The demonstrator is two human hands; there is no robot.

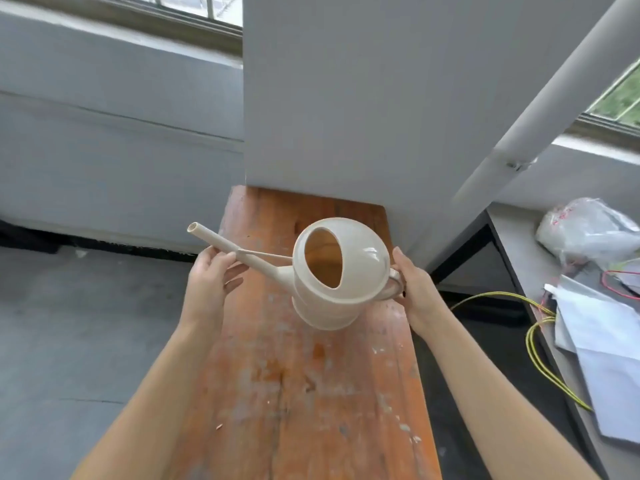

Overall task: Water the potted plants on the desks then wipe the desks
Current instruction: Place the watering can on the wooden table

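Above the far half of a worn orange wooden bench [311, 393], which runs lengthwise away toward a grey pillar [346, 98] at its far end: a cream plastic watering can [341, 271], held clear of the boards in both hands. No potted plant anywhere in view. Right of the bench, along the near edge of a grey desk [512, 244]: a crumpled plastic bag [588, 226], loose white papers [602, 341] and yellow-green wires [540, 341] trailing off the desk's edge.

Long axis of the can roughly crosswise to the bench, spout [221, 242] out over the left edge and pointing up-left, handle [393, 287] toward the right edge. Filling hole tipped toward the camera; inside looks dry, though the bottom stays hidden.

Right hand [417, 292] closed around the handle, fingers wrapped behind it, carrying the weight by the look of it. Left hand [211, 282] under the spout near its brace, fingers loosely curled and the thumb resting on top, steadying rather than gripping hard.

Probably the very start: can in hand, nothing watered. Pouring would turn on the spout's side, so any plant should end up to the left, with the right hand lifting the handle to tip.
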